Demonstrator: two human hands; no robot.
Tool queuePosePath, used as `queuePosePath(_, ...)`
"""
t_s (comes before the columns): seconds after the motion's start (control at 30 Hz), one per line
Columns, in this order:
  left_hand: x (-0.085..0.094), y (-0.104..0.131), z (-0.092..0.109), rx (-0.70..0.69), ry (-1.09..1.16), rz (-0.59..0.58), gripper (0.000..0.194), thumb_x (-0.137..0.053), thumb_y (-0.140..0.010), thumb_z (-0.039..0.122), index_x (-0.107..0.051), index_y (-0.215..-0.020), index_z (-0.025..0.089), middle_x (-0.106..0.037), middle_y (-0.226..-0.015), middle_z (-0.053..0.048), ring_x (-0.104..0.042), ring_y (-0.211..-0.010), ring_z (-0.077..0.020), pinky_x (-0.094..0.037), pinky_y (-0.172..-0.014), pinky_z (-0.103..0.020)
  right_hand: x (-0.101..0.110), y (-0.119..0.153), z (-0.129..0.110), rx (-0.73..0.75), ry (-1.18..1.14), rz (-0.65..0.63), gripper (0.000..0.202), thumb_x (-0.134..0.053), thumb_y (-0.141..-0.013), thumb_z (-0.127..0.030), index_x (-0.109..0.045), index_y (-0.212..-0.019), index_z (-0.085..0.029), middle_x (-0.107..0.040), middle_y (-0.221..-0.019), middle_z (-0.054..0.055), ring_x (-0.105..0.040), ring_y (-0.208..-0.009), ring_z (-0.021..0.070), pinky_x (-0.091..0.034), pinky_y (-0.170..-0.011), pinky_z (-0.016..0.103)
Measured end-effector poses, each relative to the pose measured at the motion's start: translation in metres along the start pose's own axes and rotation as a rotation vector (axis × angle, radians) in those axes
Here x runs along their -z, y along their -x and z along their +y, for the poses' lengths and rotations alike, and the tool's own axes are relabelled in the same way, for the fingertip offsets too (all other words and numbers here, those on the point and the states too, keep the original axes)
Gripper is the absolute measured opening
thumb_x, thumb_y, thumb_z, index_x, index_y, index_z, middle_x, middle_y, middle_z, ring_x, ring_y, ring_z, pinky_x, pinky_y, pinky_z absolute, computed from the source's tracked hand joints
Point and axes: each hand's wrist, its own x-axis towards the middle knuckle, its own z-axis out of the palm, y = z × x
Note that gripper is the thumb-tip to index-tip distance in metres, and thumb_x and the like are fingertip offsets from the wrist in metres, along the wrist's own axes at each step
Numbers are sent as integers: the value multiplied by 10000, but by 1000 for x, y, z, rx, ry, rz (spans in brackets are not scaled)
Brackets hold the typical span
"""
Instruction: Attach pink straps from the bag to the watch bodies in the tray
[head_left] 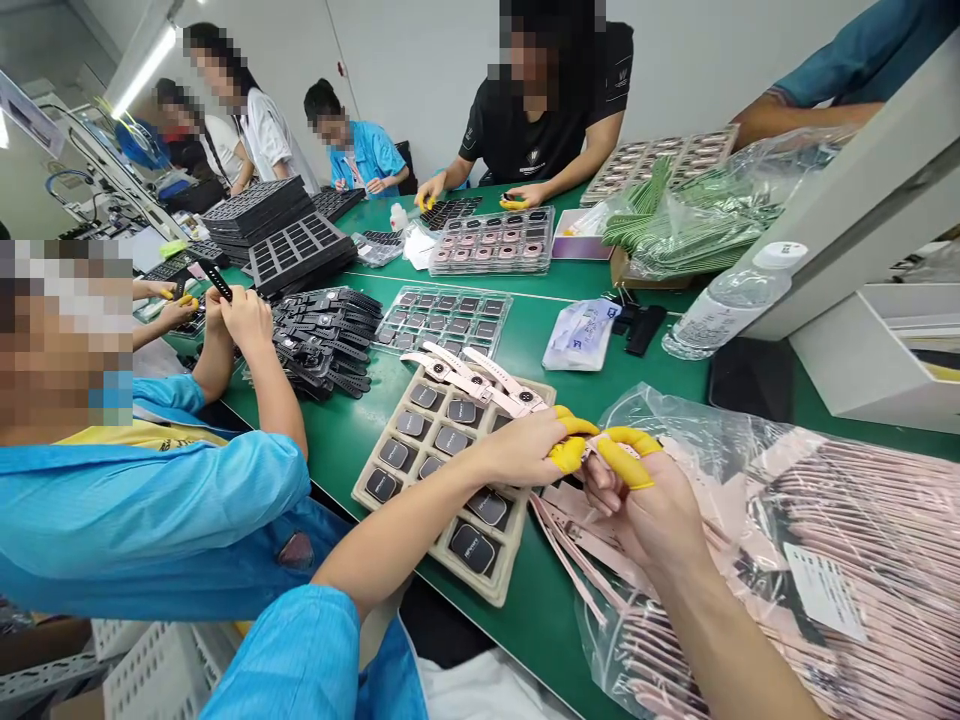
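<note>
My left hand (536, 447), with yellow finger covers, pinches a small pink piece, apparently a strap part, together with my right hand (637, 480), whose thumb and finger are also covered in yellow. Both hands meet over the right edge of a beige tray (366, 474) holding dark square watch faces in compartments. Pink-strapped watches (480, 382) lie across the tray's far end. Below my right hand, loose pink straps (574, 550) lie beside a clear plastic bag of many pink straps (885, 500). The exact shape of the held piece is hidden by my fingers.
The green table (330, 440) also bears black straps (326, 335), a clear tray (442, 318), a white packet (581, 335), a bottle (731, 305), a black phone-like slab (750, 380) and green straps (697, 225). A person in blue sits close on the left; others work across the table.
</note>
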Motion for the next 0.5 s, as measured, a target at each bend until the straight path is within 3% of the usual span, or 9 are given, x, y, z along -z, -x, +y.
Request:
queuePosePath(0.13, 1, 0, -3, -6, -19, -26, 380, -448, -1002, 226, -610, -1316, 88, -664, -1145, -157, -625, -1108, -260, -514, -1038, -406, -2, 1, 2, 13, 71, 12, 359, -840, -804, -442, -554, -920, -258, -531, -537, -68, -349, -383, 74, -278, -370, 198)
queuePosePath(0.27, 0, -1, -7, 4, 149, -25, 355, -392, -1043, 239, -623, -1282, 115, -670, -1216, -152, -626, -1178, -248, -488, -1087, -399, -2, 2, 1, 42, 71, 13, 353, -833, -811, -433, -550, -943, -266, -537, -531, -69, -355, -385, 85, -292, -375, 206)
queuePosePath(0.4, -6, -2, -13, 21, 407, 138, 362, -582, -999, 316, -588, -1305, 122, -662, -1287, -159, -648, -1179, -244, -518, -1045, -374, -1, 2, -1, 82, 58, 15, 331, -802, -839, -453, -575, -991, -266, -574, -597, -48, -437, -445, 114, -372, -413, 235)
queuePosePath(0.5, -9, -2, -16, 35, 491, 264, 334, -701, -930, 365, -643, -1161, 131, -699, -1112, -120, -681, -1001, -222, -557, -916, -350, -2, 1, -1, 21, 60, -34, 354, -784, -838, -532, -579, -905, -251, -542, -626, -38, -483, -493, 128, -422, -442, 257)
